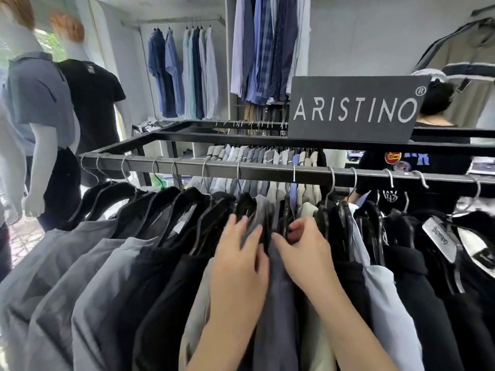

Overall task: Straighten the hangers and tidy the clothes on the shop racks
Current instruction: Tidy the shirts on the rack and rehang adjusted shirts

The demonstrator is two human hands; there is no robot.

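The slate-grey shirt [278, 290] I'm sorting hangs mid-rail, wedged between a beige shirt [198, 311] and a cream one [318, 341], in a long row of dark and grey tops on black hangers [245, 202]. My right hand [302, 245] has thumb and fingers curled in, pinching the shirt at its shoulder, close under the hanger. That looks like the best place to square it up. My left hand [238, 253] lies flat with straight fingers on the neighbouring fabric, pressing it leftward to open a gap. The steel hooks sit unevenly spaced along the black rail [267, 170] — bunched here, looser to the left — so the spacing looks unfinished. Beyond, a second rail carries pale folded-shoulder shirts [267, 153], an ARISTINO sign [356, 108] stands on the frame, and two mannequins [40, 103] stand at left.
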